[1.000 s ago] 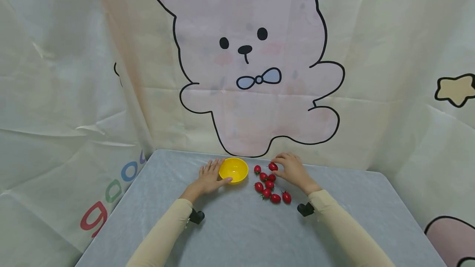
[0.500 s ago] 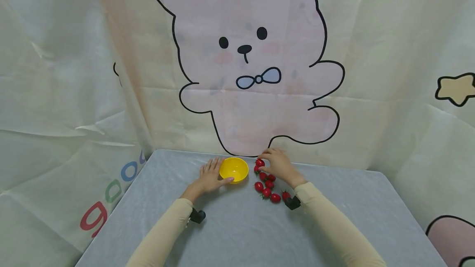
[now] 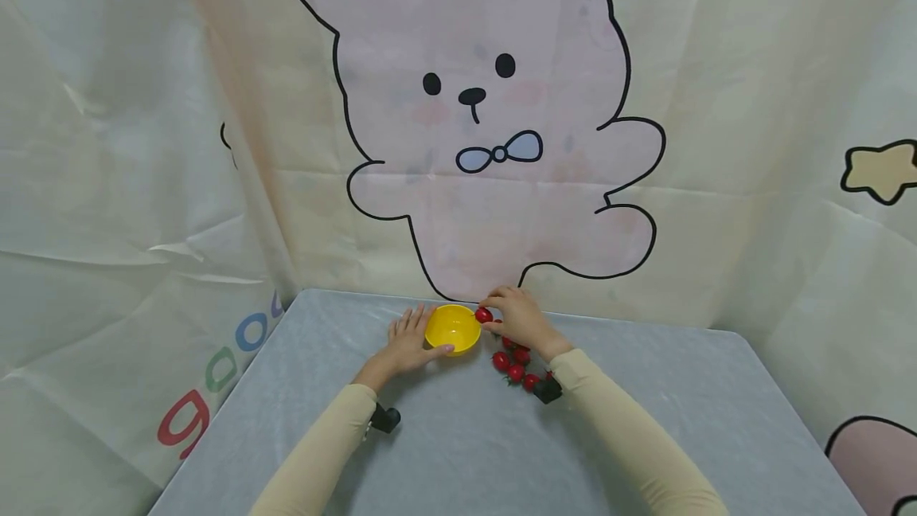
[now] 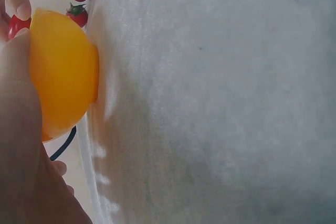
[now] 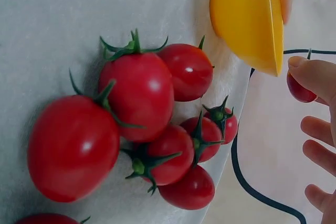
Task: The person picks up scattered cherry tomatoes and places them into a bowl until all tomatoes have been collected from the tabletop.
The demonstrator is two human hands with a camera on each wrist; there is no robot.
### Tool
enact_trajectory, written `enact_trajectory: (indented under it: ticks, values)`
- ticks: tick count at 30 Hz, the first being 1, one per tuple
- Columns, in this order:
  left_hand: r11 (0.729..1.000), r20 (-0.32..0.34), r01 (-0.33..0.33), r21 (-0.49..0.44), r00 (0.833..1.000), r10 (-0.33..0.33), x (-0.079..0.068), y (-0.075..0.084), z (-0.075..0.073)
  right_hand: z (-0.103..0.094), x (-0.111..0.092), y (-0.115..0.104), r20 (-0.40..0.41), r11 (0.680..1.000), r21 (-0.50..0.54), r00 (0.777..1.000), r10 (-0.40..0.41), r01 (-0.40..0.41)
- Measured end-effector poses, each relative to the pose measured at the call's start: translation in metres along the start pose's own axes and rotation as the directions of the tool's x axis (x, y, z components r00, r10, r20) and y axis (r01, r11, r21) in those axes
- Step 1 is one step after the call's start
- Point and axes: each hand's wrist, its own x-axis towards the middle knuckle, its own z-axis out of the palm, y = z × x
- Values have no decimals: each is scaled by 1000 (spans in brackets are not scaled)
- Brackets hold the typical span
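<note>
A small yellow bowl (image 3: 453,330) stands upright near the table's far edge. My left hand (image 3: 407,347) rests against its left side, with spread, straight fingers and the thumb along the near rim. In the left wrist view the thumb (image 4: 21,72) lies beside the bowl's wall (image 4: 63,72). My right hand (image 3: 521,318) pinches a red cherry tomato (image 3: 483,315) between thumb and fingers, at the bowl's right rim. In the right wrist view this tomato (image 5: 301,88) is partly hidden by the thumb. Several other cherry tomatoes (image 3: 501,361) with green stems lie to the bowl's right.
The table (image 3: 444,452) has a grey-blue cover. Close behind its far edge hangs a pale cloth (image 3: 723,245) with a pink cartoon figure. The right forearm and its wrist camera (image 3: 548,389) hide part of the tomato group.
My right hand has carried the pinched tomato leftward, from above the group to the bowl's right rim. My left hand has stayed at the bowl.
</note>
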Motion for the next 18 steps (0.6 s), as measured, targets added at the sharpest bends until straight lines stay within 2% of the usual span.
enact_trajectory:
  ticks: [9, 18]
  values:
    - [1000, -1, 8, -6, 1000, -8, 0, -2, 1, 6, 8, -5, -30, 999, 24, 999, -34, 35]
    - [1000, 17, 8, 6, 1000, -8, -1, 1, -2, 13, 15, -13, 12, 999, 38, 1000, -15, 15]
